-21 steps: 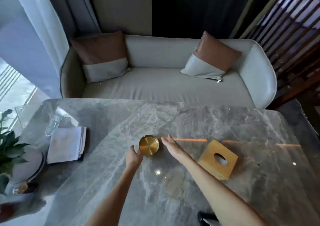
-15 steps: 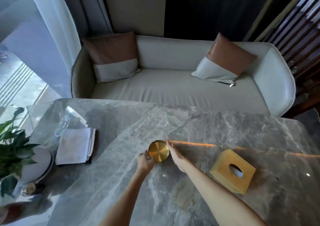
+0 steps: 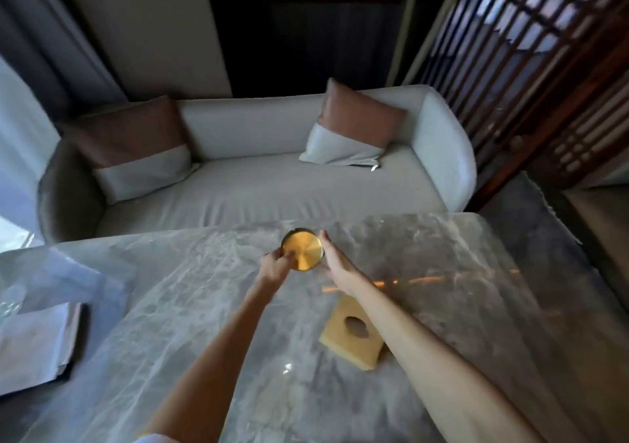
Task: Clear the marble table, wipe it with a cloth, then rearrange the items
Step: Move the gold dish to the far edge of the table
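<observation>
A round gold tin [image 3: 302, 250] sits between both hands near the far edge of the grey marble table [image 3: 442, 306]. My left hand [image 3: 275, 266] grips its left rim, thumb resting on the gold lid. My right hand [image 3: 335, 261] presses flat against its right side, fingers straight. A gold square tissue box [image 3: 350, 332] with an oval hole lies behind my right forearm, partly hidden by it. A folded white cloth [image 3: 32, 344] lies at the table's left edge.
A pale sofa [image 3: 255, 184] with two brown-and-white cushions stands just beyond the table's far edge. A dark wooden lattice screen [image 3: 544, 68] rises at the right. Something clear and glassy [image 3: 8, 306] shows at the far left, blurred.
Both hands have carried the gold tin away from the table's middle toward the far edge, past the tissue box. My view has swung right, so the plant and tray are out of frame.
</observation>
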The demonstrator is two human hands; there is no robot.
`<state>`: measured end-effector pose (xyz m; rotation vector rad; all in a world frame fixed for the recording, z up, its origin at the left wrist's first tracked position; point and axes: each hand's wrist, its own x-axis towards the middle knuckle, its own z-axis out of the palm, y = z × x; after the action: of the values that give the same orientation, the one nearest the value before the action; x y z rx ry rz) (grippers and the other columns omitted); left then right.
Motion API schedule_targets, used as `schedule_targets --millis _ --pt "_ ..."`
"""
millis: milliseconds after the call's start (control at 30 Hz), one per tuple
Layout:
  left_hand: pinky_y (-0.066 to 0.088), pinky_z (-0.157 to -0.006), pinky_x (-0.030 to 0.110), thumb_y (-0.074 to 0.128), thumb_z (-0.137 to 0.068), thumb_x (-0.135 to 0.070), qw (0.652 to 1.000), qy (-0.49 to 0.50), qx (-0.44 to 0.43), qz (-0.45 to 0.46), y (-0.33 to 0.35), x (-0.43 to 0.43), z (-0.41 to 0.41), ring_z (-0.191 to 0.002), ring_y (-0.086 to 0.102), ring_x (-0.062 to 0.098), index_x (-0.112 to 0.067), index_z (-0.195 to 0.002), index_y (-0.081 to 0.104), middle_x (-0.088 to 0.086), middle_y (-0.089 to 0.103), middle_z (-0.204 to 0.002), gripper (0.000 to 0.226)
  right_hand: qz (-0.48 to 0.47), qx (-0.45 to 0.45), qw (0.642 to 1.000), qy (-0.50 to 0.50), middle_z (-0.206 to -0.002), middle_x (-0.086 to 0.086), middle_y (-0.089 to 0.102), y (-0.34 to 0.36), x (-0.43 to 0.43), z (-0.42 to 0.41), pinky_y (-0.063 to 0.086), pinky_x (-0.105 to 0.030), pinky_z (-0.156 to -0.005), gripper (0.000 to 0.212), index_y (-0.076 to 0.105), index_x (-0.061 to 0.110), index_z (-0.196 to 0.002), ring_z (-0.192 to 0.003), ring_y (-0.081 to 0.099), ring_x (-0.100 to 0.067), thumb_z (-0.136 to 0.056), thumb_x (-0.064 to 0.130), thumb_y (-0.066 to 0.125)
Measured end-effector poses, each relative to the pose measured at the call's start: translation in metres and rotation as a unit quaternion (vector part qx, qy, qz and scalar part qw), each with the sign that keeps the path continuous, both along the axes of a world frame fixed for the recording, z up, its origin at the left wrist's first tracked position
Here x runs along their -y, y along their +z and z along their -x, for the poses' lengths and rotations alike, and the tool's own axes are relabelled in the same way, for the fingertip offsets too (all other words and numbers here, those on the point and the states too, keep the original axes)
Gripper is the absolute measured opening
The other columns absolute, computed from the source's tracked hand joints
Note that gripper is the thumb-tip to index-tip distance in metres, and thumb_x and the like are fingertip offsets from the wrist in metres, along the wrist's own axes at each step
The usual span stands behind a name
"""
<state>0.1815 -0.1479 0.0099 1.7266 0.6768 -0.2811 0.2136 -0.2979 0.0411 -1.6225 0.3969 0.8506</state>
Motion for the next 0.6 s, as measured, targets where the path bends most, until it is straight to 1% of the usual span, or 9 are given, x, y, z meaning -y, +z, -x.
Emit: schedule_targets --millis 67,133,200,267,333,400,467,533,600 --pt "0.049 -0.093 0.046 0.05 -0.061 -0.057 1.0 -0.027 -0.001 -0.004 0.008 0.067 -0.038 -0.11 0.059 0.043 -0.002 -0.107 0.067 0.033 0.063 -0.111 0.074 -0.033 0.048 0.997 -0.054 -0.152 0.006 0.041 0.004 0.066 -0.024 0.033 -0.046 -0.118 0.07 0.041 0.028 -0.147 -0.14 0.041 -0.016 -0.09 0.068 0.043" --pt "0.046 -0.102 0.044 0.049 -0.06 -0.056 0.998 -0.06 -0.025 -0.018 0.015 0.139 -0.063 -0.116 0.055 0.039 -0.006 -0.118 0.061 0.026 0.059 -0.121 0.078 -0.011 0.116 0.991 -0.061 -0.151 -0.002 0.045 -0.005 0.134 -0.043 0.035 -0.043 -0.118 0.058 0.042 0.02 -0.147 -0.138 0.044 -0.017 -0.096 0.044 0.054" --pt "0.043 -0.105 0.041 0.046 -0.06 -0.045 0.992 -0.116 -0.027 -0.05 0.008 0.208 -0.083 -0.118 0.053 0.033 -0.011 -0.119 0.06 0.017 0.058 -0.122 0.069 0.087 0.17 0.98 -0.052 -0.136 -0.006 0.061 -0.02 0.198 -0.052 0.048 -0.041 -0.105 0.062 0.05 0.024 -0.142 -0.119 0.059 -0.015 -0.084 0.044 0.062" --pt "0.041 -0.106 0.039 0.046 -0.057 -0.042 0.983 -0.165 -0.039 -0.076 0.009 0.27 -0.091 -0.118 0.054 0.035 -0.018 -0.111 0.063 0.015 0.063 -0.116 0.062 0.149 0.185 0.971 -0.04 -0.114 -0.008 0.072 -0.065 0.26 -0.063 0.054 -0.04 -0.089 0.052 0.057 0.03 -0.134 -0.095 0.064 -0.016 -0.083 0.036 0.064" --pt "0.039 -0.099 0.025 0.044 -0.057 -0.042 0.971 -0.208 -0.061 -0.1 -0.001 0.32 -0.096 -0.119 0.052 0.033 -0.017 -0.121 0.062 0.01 0.057 -0.107 0.071 0.183 0.188 0.964 -0.037 -0.109 -0.004 0.073 -0.101 0.308 -0.064 0.055 -0.043 -0.094 0.049 0.056 0.038 -0.131 -0.098 0.068 -0.021 -0.084 0.026 0.06" --pt "0.036 -0.09 0.021 0.046 -0.067 -0.039 0.96 -0.233 -0.097 -0.117 -0.007 0.359 -0.092 -0.122 0.047 0.032 -0.01 -0.129 0.055 0.012 0.048 -0.111 0.069 0.179 0.162 0.97 -0.036 -0.111 -0.001 0.07 -0.127 0.344 -0.058 0.053 -0.043 -0.096 0.05 0.051 0.032 -0.136 -0.103 0.067 -0.023 -0.087 0.022 0.057" --pt "0.036 -0.099 0.026 0.05 -0.077 -0.033 0.952 -0.253 -0.133 -0.108 -0.023 0.383 -0.086 -0.127 0.041 0.033 -0.009 -0.133 0.048 0.017 0.045 -0.12 0.06 0.188 0.15 0.97 -0.024 -0.117 -0.002 0.066 -0.129 0.363 -0.045 0.05 -0.033 -0.092 0.049 0.05 0.025 -0.138 -0.109 0.064 -0.023 -0.089 0.02 0.057" --pt "0.034 -0.106 0.034 0.051 -0.075 -0.03 0.945 -0.271 -0.145 -0.113 -0.034 0.396 -0.08 -0.13 0.04 0.037 -0.011 -0.135 0.045 0.018 0.044 -0.131 0.063 0.19 0.15 0.97 -0.031 -0.119 -0.004 0.065 -0.121 0.373 -0.033 0.047 -0.029 -0.092 0.05 0.053 0.02 -0.135 -0.114 0.062 -0.023 -0.085 0.011 0.057" --pt "0.041 -0.1 0.038 0.049 -0.079 -0.021 0.945 -0.265 -0.148 -0.12 -0.044 0.402 -0.077 -0.121 0.047 0.038 -0.013 -0.138 0.041 0.02 0.037 -0.136 0.06 0.187 0.142 0.972 -0.022 -0.12 0.0 0.062 -0.127 0.382 -0.028 0.042 -0.024 -0.09 0.056 0.05 0.02 -0.137 -0.113 0.057 -0.015 -0.086 -0.001 0.053"
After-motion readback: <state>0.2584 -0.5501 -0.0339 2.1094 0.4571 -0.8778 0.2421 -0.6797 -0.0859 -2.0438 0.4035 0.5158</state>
